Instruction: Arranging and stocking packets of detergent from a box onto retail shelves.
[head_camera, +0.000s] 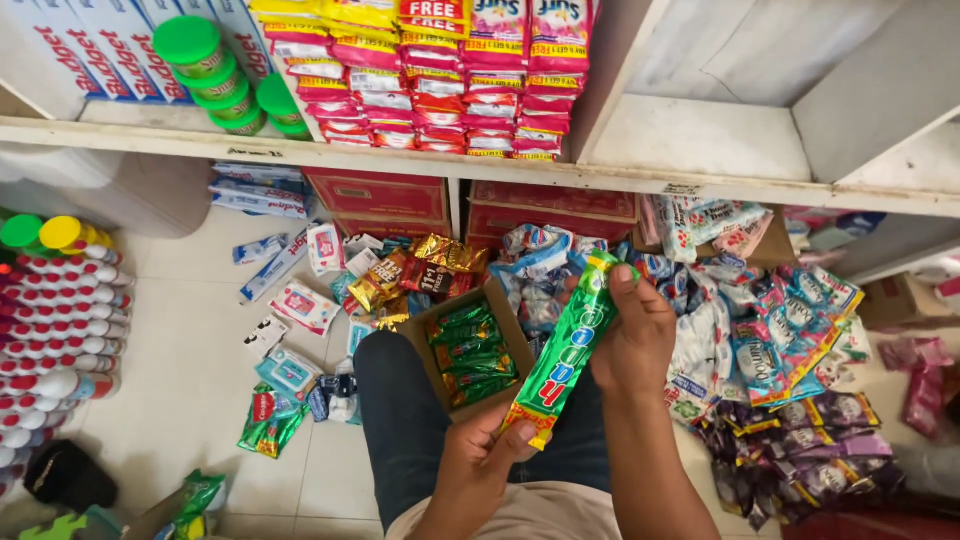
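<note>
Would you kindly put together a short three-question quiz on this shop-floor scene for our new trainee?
1. True or false: both hands grip the long green packet strip at once.
2. Which hand holds the strip's upper end? A) left hand B) right hand C) neither
3. Fill in: the open cardboard box resting on the person's knee holds more ______ packets.

Key
1. True: the left hand pinches the lower end, the right hand the upper end.
2. B.
3. Green, much like the strip in hand; the sachets heaped on the floor to the right are mostly blue and purple.
</note>
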